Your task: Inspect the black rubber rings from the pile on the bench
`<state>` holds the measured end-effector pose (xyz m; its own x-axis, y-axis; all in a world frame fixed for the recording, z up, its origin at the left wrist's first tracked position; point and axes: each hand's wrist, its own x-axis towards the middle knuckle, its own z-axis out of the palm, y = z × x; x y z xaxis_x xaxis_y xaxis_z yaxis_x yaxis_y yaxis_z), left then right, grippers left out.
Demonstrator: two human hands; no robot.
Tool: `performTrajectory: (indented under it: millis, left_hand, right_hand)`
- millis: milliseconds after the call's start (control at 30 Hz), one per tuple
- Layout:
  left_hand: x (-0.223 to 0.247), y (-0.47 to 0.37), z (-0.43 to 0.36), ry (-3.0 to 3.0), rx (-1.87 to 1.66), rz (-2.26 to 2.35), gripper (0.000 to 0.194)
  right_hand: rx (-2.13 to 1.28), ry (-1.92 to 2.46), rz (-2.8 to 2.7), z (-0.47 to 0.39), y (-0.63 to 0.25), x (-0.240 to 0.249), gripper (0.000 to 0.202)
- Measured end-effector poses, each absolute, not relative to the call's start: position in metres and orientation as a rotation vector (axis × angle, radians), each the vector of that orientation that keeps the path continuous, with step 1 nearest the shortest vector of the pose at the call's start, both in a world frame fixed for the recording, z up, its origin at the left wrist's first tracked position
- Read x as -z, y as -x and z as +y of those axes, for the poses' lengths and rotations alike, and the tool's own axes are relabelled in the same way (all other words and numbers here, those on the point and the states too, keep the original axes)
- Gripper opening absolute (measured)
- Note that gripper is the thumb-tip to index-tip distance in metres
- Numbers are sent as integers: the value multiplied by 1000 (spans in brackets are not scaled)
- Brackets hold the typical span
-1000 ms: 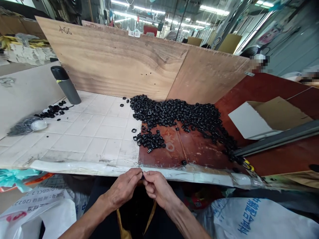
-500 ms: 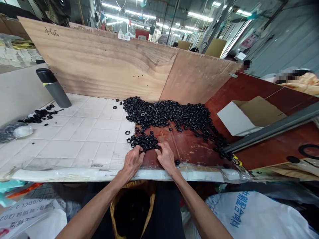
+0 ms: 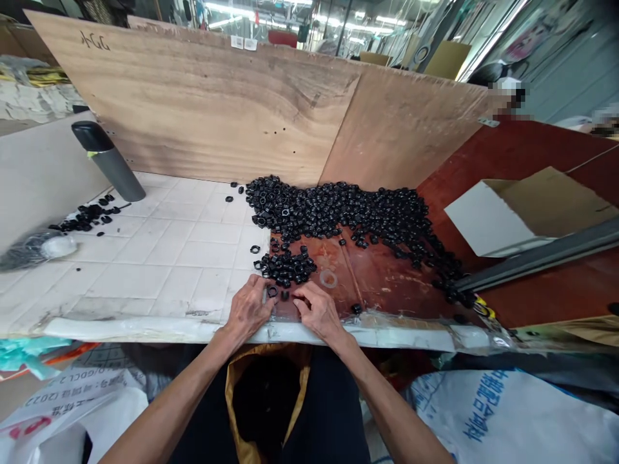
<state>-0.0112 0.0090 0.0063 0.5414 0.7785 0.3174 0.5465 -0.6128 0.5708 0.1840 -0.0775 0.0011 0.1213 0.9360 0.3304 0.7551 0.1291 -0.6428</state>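
On the tabletop, a small heap of black rings (image 3: 286, 267) lies just beyond my hands, with a much larger pile of black rings (image 3: 333, 209) behind it against the wooden board. My left hand (image 3: 249, 308) rests near the table edge, fingers bent, beside a loose black ring (image 3: 272, 292); whether it grips anything is unclear. My right hand (image 3: 316, 310) is curled to the right of a small black piece (image 3: 285, 295), its thumb and fingertips a little apart with nothing visible between them.
An open yellow-rimmed bag (image 3: 232, 412) hangs below the table edge between my legs. A dark bottle (image 3: 118, 171) and scattered black pieces (image 3: 87, 217) are at the left. A white box (image 3: 491, 222) and a grey metal bar (image 3: 546, 254) stand at the right.
Both hands have drawn back slightly from the small heap toward the table edge. A loose ring and a small piece now show between them. The view has shifted a little.
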Motion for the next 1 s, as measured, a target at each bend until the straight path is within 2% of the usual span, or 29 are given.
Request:
performTrajectory:
  millis: [100, 167, 367, 500, 633, 800, 900, 1000]
  left_hand:
    - [-6, 8, 9, -2441, -720, 1066, 23]
    - [-4, 9, 8, -2447, -732, 1052, 20]
    - [0, 14, 5, -2382, -822, 1016, 20]
    - [-3, 14, 3, -2378, -827, 909, 26]
    - [-2, 14, 4, -2322, -829, 902, 28]
    - [-2, 16, 9, -1863, -826, 897, 29]
    - [-8, 17, 9, -1529, -754, 768, 30]
    - [-17, 18, 7, -1358, -704, 732, 32]
  right_hand:
    - [-325, 1656, -1710, -79, -176, -4, 40]
    - [-326, 1638, -1745, -79, -171, -4, 44]
    - [-337, 1664, -1721, -71, -164, -3, 23]
    - [-388, 1613, -1754, -68, -161, -3, 32]
    - [-381, 1590, -1761, -66, -156, -1, 23]
    - [-466, 1613, -1398, -64, -156, 3, 18]
    - [-689, 1478, -1179, -63, -154, 2, 20]
    - [-709, 1349, -1169, -61, -150, 0, 21]
